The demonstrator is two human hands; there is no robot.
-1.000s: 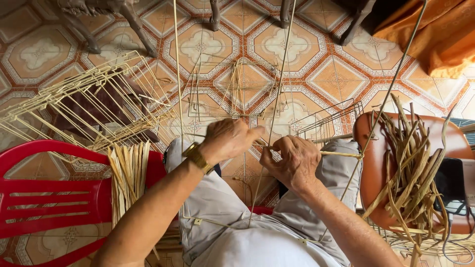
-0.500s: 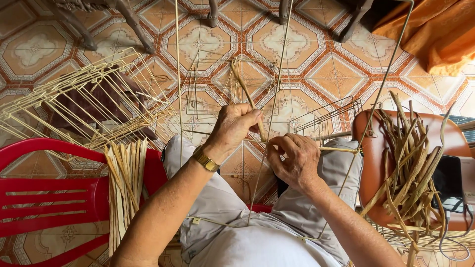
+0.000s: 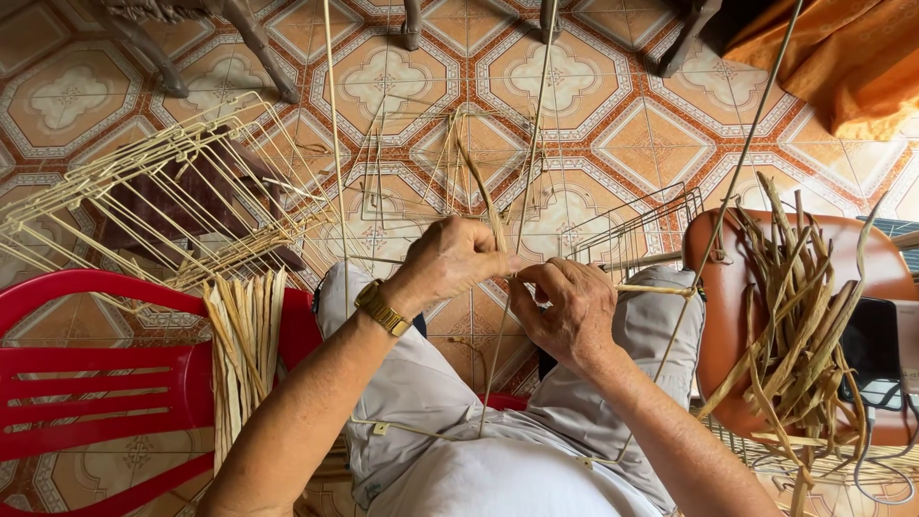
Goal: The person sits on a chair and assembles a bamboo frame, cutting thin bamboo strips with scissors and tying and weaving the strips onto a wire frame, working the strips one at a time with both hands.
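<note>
Left hand (image 3: 450, 260), with a gold watch (image 3: 381, 307) on its wrist, is closed in a pinch on a flat fibre strip (image 3: 483, 191) that rises from its fingertips. Just beside it, fingertips nearly touching, the right hand (image 3: 565, 308) is curled shut around a thin cane rod (image 3: 656, 288) that runs out sideways past its knuckles. Both hands work over the lap, on a pale cane frame (image 3: 498, 172) whose upright canes stand just beyond them.

Compared with half a second ago, the left hand has slid a little toward the right one and the strip stands straighter above it; the right hand has hardly moved.

Beyond the left hand a finished cane frame (image 3: 163, 191) rests near a red plastic chair (image 3: 86, 383), with a bundle of strips (image 3: 244, 335) between. Beyond the right hand, loose dried fibre (image 3: 799, 306) is piled on an orange stool (image 3: 728, 287).
</note>
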